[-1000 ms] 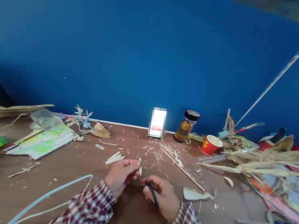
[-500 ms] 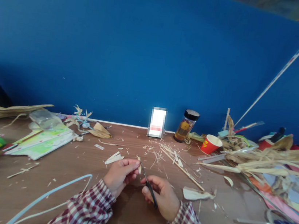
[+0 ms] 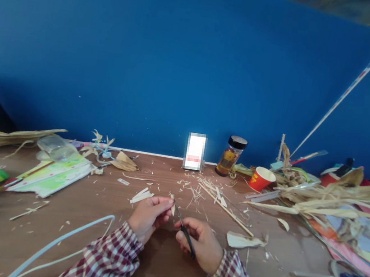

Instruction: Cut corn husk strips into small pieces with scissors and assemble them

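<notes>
My left hand [image 3: 149,215] pinches a small pale piece of dried husk [image 3: 172,206] between thumb and fingertips, just above the brown table [image 3: 94,208]. My right hand [image 3: 201,243] is closed around the black handles of a pair of scissors [image 3: 184,229], whose blades point up and left to the husk piece. Both hands are close together near the table's front middle. Checked red-and-white sleeves cover both forearms.
Husk scraps and thin strips [image 3: 205,191] litter the table beyond my hands. A dark-lidded jar [image 3: 231,156] and a red paper cup [image 3: 261,179] stand by the blue wall. Dried husks and coloured sheets [image 3: 340,200] pile up right; papers [image 3: 50,175] lie left.
The scissors' blades have shifted slightly right and down against the husk piece. My hands stay almost where they were.
</notes>
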The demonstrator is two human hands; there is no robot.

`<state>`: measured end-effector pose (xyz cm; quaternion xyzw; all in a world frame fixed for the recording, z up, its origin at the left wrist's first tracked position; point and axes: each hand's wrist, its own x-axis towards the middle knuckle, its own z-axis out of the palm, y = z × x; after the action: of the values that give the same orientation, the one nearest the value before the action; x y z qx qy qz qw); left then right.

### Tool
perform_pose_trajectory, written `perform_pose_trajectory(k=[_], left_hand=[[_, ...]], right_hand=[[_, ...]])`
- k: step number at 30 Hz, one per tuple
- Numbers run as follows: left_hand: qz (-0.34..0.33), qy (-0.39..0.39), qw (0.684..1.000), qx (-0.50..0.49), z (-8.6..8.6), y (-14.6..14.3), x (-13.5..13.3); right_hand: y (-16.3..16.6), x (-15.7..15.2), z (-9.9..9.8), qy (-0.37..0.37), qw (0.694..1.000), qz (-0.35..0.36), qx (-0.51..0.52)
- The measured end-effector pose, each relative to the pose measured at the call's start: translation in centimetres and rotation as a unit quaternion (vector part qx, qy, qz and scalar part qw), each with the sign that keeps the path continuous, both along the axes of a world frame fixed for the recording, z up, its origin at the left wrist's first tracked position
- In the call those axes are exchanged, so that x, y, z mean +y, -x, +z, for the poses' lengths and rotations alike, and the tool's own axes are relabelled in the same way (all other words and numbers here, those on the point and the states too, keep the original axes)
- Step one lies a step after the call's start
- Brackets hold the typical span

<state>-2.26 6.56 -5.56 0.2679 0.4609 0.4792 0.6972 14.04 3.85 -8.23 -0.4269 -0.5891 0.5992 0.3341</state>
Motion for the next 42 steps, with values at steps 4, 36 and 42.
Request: perform_pose_trajectory(k=[4,36,42], left_hand=[[-0.001,0.006,1.000,0.005,0.1,0.0,0.0],[-0.006,0.007,1.000,0.016,-0.4,-0.7,-0.5],[-0.058,-0.015,0.996,0.060,-0.8,-2.2,-1.5]], right_hand=[[0.0,-0.1,-0.1,0.003,1.000,-0.001,-0.001],[0.0,0.7,-0.1,0.022,0.989,-0.105,0.099],[-0.3,1.1,-0.2,0.018,0.979,-0.097,0.180]])
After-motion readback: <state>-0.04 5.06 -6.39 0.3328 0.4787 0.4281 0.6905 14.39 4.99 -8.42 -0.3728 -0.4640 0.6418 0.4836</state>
